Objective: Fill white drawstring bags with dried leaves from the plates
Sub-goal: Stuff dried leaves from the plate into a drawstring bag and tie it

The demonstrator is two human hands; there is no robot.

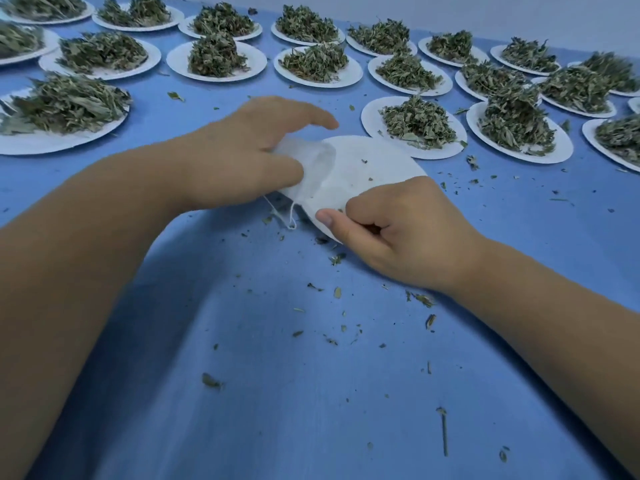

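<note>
Plates point(176, 60), each bearing a heap of dried leaves point(214, 55), stand in staggered rows across the far side of the bench point(311, 393), from its left edge to its right. In front of these rows lies the central plate point(377, 161). A bag point(317, 174) overlaps its left part, gripped by the left hand point(242, 154); the right hand point(398, 230) pinches its near rim. Cords point(287, 216) trail from the bag toward the near side. Leaf fragments point(211, 381) lie on the bench before and to the right of this plate.
</note>
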